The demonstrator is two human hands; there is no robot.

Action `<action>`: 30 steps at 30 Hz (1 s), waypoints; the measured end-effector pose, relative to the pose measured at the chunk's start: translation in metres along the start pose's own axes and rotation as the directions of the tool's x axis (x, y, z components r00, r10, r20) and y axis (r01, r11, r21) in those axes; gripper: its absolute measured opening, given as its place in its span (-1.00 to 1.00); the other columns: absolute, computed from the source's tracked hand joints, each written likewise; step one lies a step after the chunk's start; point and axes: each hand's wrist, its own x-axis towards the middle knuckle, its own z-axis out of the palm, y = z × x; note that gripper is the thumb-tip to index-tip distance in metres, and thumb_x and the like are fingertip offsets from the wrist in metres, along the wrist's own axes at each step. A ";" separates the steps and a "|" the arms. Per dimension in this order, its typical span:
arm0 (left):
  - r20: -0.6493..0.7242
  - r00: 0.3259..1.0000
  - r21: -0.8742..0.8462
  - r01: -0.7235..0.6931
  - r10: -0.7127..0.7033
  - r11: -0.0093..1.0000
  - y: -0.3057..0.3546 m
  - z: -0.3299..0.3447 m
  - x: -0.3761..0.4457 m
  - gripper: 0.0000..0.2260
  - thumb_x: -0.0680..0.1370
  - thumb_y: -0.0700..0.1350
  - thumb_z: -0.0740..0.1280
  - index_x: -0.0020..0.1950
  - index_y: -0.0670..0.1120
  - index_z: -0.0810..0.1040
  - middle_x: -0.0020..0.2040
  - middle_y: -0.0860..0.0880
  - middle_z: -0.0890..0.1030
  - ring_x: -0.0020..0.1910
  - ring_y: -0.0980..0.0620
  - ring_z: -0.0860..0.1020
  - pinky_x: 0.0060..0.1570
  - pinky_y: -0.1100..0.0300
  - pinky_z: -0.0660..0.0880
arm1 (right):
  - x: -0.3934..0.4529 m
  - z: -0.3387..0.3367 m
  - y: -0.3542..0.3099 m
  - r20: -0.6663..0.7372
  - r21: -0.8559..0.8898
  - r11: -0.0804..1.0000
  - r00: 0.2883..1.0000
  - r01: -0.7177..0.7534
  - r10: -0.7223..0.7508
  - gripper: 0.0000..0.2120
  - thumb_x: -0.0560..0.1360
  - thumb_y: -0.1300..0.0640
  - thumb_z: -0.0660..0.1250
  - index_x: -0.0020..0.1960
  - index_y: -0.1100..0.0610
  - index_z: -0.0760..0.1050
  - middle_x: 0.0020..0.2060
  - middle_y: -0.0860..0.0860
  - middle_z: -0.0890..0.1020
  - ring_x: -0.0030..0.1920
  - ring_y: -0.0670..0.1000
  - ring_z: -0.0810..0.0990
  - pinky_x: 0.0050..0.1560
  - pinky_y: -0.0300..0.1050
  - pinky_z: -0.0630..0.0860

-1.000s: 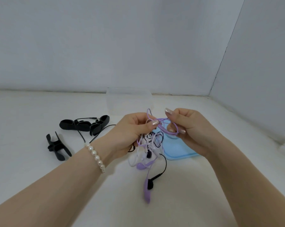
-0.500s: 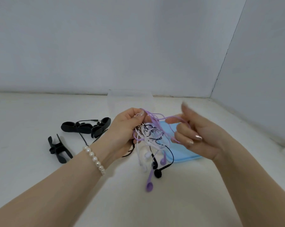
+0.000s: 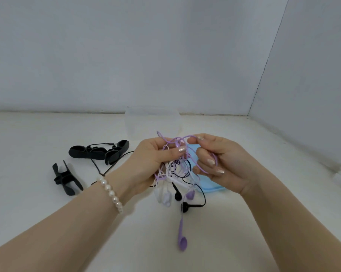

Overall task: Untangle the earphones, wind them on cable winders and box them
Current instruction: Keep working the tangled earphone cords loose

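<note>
A tangle of purple, white and black earphone cables [image 3: 177,169] hangs above the table between my hands. My left hand [image 3: 152,160] grips the bundle, thumb pressed on it. My right hand [image 3: 218,160] pinches a purple cable loop [image 3: 187,137] at the top and hooks another purple strand with its fingers. Black earbuds [image 3: 185,207], a white earbud [image 3: 165,199] and purple earbuds [image 3: 182,240] dangle below. Black cable winders [image 3: 99,152] lie at the left, with one more [image 3: 66,178] nearer me. A clear box [image 3: 152,122] stands behind the hands.
A light blue lid [image 3: 210,188] lies flat on the white table under my right hand. A black cable with a jack plug [image 3: 110,143] trails across the winders. White walls close the back and the right side.
My right hand has come back to the bundle and pinched a purple loop at the top. The dangling earbuds have swung, and one purple earbud hangs lower.
</note>
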 end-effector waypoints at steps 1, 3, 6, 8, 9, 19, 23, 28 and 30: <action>-0.046 0.999 0.008 -0.017 0.018 1.000 0.001 -0.001 0.001 -0.83 0.33 -0.29 0.36 -0.10 -0.26 0.61 -0.32 -0.12 0.64 -0.41 0.03 0.59 -0.37 0.26 0.54 | 0.000 -0.001 -0.002 -0.016 0.066 0.997 1.000 0.024 -0.023 -0.79 0.51 0.22 0.12 -0.20 0.23 0.49 -0.64 0.01 0.35 -0.63 -0.05 0.29 -0.27 -0.13 0.42; -0.092 0.994 0.060 -0.054 0.060 0.997 0.008 0.000 0.002 -0.90 0.28 -0.22 0.39 -0.23 -0.19 0.60 -0.42 -0.03 0.56 -0.50 0.09 0.49 -0.48 0.31 0.38 | -0.001 -0.003 -0.005 -0.035 0.223 0.972 0.997 0.079 -0.073 -0.82 0.36 0.20 0.20 -0.38 0.22 0.47 -0.61 0.05 0.34 -0.46 0.04 0.34 -0.12 -0.06 0.36; -0.112 0.988 0.123 -0.093 0.107 0.988 0.011 0.003 0.000 -0.87 0.25 -0.13 0.42 -0.26 -0.12 0.57 -0.46 0.03 0.52 -0.48 0.06 0.39 -0.48 0.26 0.26 | -0.001 -0.002 -0.006 -0.047 0.305 0.943 0.991 0.130 -0.121 -0.89 0.15 0.20 0.27 -0.51 0.19 0.36 -0.60 0.06 0.28 -0.38 0.07 0.19 -0.13 -0.07 0.32; -0.092 0.990 0.127 -0.098 0.110 0.987 0.010 0.006 -0.002 -0.91 0.32 -0.18 0.42 -0.21 -0.13 0.58 -0.48 0.06 0.51 -0.50 0.08 0.37 -0.53 0.33 0.22 | -0.001 -0.001 -0.005 -0.055 0.307 0.940 0.989 0.147 -0.136 -0.86 0.07 0.20 0.26 -0.54 0.17 0.28 -0.61 0.04 0.26 -0.35 0.06 0.05 -0.21 -0.09 0.29; -0.087 0.991 0.116 -0.087 0.097 0.989 0.010 0.006 -0.004 -0.96 0.38 -0.24 0.41 -0.19 -0.14 0.60 -0.49 0.05 0.52 -0.53 0.11 0.39 -0.54 0.37 0.23 | -0.001 0.000 -0.005 -0.050 0.287 0.947 0.989 0.146 -0.138 -0.84 0.06 0.20 0.26 -0.54 0.16 0.26 -0.61 0.04 0.26 -0.37 0.04 0.05 -0.27 -0.12 0.29; -0.020 0.999 0.049 0.051 -0.050 0.998 0.008 0.003 -0.006 -0.90 0.42 -0.35 0.32 -0.30 -0.23 0.51 -0.43 -0.10 0.59 -0.48 0.06 0.55 -0.42 0.33 0.47 | -0.002 -0.007 -0.007 -0.091 0.126 0.989 0.994 0.072 -0.061 -0.80 0.26 0.21 0.08 -0.52 0.20 0.33 -0.60 0.05 0.24 -0.60 -0.01 0.17 -0.43 -0.20 0.33; -0.029 0.999 0.140 0.030 -0.026 0.990 0.007 0.001 -0.005 -0.75 0.11 -0.25 0.51 -0.37 -0.12 0.47 -0.20 -0.24 0.48 -0.21 -0.11 0.46 -0.28 0.15 0.31 | -0.001 -0.008 -0.005 -0.095 -0.053 0.999 0.995 0.006 -0.011 -0.79 0.26 0.17 0.12 -0.50 0.18 0.40 -0.66 0.03 0.20 -0.64 -0.03 0.09 -0.41 -0.15 0.30; -0.019 0.999 0.088 -0.048 0.050 0.995 0.006 0.001 -0.003 -0.82 0.35 -0.41 0.38 -0.11 -0.21 0.58 -0.30 -0.09 0.64 -0.37 0.08 0.60 -0.29 0.31 0.54 | -0.003 -0.007 -0.002 -0.054 -0.254 0.966 0.997 0.041 -0.056 -0.79 0.35 0.08 0.30 -0.37 0.19 0.51 -0.69 -0.03 0.21 -0.65 -0.09 0.13 -0.43 -0.23 0.33; -0.044 0.998 0.056 -0.048 0.051 0.997 0.007 0.003 -0.005 -0.86 0.42 -0.41 0.32 -0.12 -0.22 0.60 -0.36 -0.05 0.64 -0.40 0.12 0.60 -0.35 0.34 0.52 | -0.001 -0.009 -0.001 -0.032 -0.209 0.976 0.997 0.056 -0.064 -0.82 0.32 0.15 0.29 -0.43 0.17 0.53 -0.59 0.02 0.37 -0.55 -0.06 0.31 -0.36 -0.21 0.40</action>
